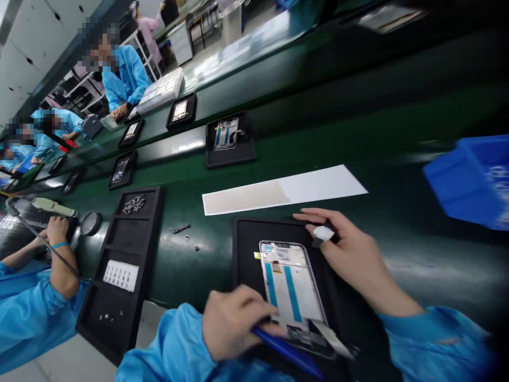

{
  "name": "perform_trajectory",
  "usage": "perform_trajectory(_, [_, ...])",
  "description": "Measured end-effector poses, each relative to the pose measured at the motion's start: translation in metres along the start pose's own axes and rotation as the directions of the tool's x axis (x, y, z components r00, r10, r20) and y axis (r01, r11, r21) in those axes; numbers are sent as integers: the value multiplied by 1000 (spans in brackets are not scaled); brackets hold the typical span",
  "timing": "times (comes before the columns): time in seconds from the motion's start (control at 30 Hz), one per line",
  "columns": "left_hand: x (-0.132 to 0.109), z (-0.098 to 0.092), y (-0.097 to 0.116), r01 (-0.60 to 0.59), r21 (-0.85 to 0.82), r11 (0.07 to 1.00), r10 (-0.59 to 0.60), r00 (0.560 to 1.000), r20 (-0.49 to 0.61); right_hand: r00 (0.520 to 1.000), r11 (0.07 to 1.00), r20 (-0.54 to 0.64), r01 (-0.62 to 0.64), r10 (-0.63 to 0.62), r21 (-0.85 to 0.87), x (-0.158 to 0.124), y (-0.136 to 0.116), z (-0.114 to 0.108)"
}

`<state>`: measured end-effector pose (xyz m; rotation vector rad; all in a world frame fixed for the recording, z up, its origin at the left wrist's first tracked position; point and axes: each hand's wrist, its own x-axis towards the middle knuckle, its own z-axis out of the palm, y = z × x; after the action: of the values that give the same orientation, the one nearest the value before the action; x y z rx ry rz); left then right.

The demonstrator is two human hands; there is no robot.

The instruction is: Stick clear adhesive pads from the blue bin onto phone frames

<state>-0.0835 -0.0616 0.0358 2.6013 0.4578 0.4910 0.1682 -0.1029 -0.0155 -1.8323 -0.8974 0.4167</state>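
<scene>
A phone frame (292, 286) with two blue strips lies on a black tray (248, 249) in front of me. My left hand (234, 321) is closed round a blue tool (288, 350) whose tip lies near the frame's lower end. My right hand (350, 249) rests at the tray's upper right corner, fingers curled, with a small white piece (323, 232) held at the fingertips.
A white paper strip (282, 190) lies beyond the tray on the green belt. A long black parts tray (119, 270) stands at the left, a blue bin (473, 180) at the right. More black trays with phone frames (228, 139) run up the belt past other workers; a neighbour's arm (59, 260) is at left.
</scene>
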Motion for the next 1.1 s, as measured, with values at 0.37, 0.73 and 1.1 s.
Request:
perform_trajectory(0.37, [-2, -46, -117, 620, 215, 755, -543, 774, -325, 989, 998, -142, 45, -51, -45, -6, -10, 9])
perform_trajectory(0.73, [12, -60, -118, 682, 57, 729, -660, 723, -203, 956, 994, -271, 103, -110, -38, -9, -14, 7])
perform_trajectory(1.1, [40, -40, -43, 582, -786, 210, -744, 617, 257, 965, 918, 214, 57, -151, 393, -37, -75, 15])
